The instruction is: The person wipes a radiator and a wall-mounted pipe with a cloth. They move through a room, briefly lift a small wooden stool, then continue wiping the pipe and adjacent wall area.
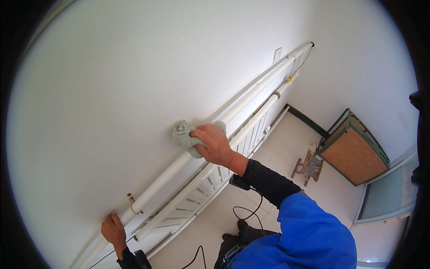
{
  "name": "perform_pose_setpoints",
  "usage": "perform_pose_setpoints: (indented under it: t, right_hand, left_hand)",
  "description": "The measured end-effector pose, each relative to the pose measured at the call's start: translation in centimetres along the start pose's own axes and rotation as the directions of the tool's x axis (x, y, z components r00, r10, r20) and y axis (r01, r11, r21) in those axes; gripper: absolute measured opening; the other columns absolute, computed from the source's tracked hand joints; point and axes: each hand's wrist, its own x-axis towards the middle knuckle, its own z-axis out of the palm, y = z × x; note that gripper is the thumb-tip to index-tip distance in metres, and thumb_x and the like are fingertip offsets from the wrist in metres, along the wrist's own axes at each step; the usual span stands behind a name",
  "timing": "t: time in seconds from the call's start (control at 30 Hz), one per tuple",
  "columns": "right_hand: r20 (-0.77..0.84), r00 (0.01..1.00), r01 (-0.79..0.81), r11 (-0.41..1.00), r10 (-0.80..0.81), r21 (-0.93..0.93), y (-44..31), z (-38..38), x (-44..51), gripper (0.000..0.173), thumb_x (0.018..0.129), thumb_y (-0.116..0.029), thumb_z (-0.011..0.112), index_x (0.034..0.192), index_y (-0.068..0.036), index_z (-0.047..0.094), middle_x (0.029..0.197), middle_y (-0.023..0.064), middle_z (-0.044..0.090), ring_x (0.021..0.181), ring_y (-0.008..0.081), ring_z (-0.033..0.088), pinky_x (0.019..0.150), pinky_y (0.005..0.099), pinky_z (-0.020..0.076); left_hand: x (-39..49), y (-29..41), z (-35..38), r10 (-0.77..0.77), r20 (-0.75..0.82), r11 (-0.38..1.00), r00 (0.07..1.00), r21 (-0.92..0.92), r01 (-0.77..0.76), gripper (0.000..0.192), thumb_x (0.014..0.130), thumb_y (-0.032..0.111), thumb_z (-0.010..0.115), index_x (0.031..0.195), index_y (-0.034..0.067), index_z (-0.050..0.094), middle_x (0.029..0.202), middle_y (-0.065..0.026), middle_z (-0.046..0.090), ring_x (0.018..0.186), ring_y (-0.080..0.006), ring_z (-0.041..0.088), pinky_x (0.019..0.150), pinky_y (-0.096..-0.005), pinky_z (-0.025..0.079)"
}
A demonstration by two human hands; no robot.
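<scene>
My right hand (pixel 215 143) grips a pale grey-green cloth (pixel 183 134), bunched and rolled at one end. The cloth lies over the upper white pipe (pixel 173 168), which runs slantwise along the wall. At the lower left my left hand (pixel 113 229) is over the same pipe, with its fingers on the wall side. How far those fingers curl around the pipe is hidden. Close to it, a metal bracket (pixel 134 205) with a loop sits around the pipe. Under the pipe runs a white radiator (pixel 201 188) with upright slats.
A yellow-handled valve (pixel 290 78) and a wall socket (pixel 277 55) are near the far corner. A small wooden folding stool (pixel 312 166) stands by a folded green-framed bed (pixel 356 151). A black cable (pixel 248 215) hangs beside my body. At right is a glass-panelled door (pixel 386 191).
</scene>
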Motion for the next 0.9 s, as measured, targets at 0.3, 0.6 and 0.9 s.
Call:
perform_pose_setpoints:
  t: [0.3, 0.6, 0.9]
  right_hand:
    - [-0.001, 0.999, -0.048, 0.997, 0.048, -0.055, -0.1, 1.0, -1.0, 0.041, 0.08, -0.005, 0.071, 0.12, -0.006, 0.062, 0.109, 0.0163, 0.064, 0.102, 0.0393, 0.061, 0.09, 0.0487, 0.0484]
    - [0.001, 1.0, -0.026, 0.998, 0.026, -0.054, -0.4, 0.6, -0.3, 0.038, 0.081, -0.006, 0.07, 0.118, -0.007, 0.063, 0.106, 0.0139, 0.064, 0.099, 0.0372, 0.062, 0.087, 0.048, 0.0488]
    - [0.0, 1.0, -0.007, 0.985, 0.007, -0.171, 5.2, -2.4, 2.0, 0.042, 0.069, 0.005, 0.069, 0.109, -0.009, 0.067, 0.104, 0.0116, 0.064, 0.092, 0.0329, 0.067, 0.073, 0.0409, 0.0564]
  left_hand:
    - [-0.2, -0.4, 0.5, 0.003, -0.013, 1.0, 1.0, 0.005, -0.003, 0.05, 0.105, 0.036, 0.048, 0.077, 0.002, 0.071, 0.072, -0.0238, 0.068, 0.067, -0.0451, 0.066, 0.063, -0.0545, 0.049]
    - [-0.2, -0.3, 0.5, -0.017, 0.004, 1.0, 1.0, 0.022, 0.017, 0.05, 0.104, 0.035, 0.049, 0.075, 0.002, 0.071, 0.072, -0.0238, 0.068, 0.068, -0.045, 0.066, 0.062, -0.0546, 0.049]
    - [-0.4, -0.4, 0.8, -0.019, -0.049, 0.999, 0.999, 0.039, 0.021, 0.047, 0.103, 0.033, 0.05, 0.073, 0.002, 0.069, 0.07, -0.0232, 0.066, 0.066, -0.0456, 0.064, 0.061, -0.055, 0.046]
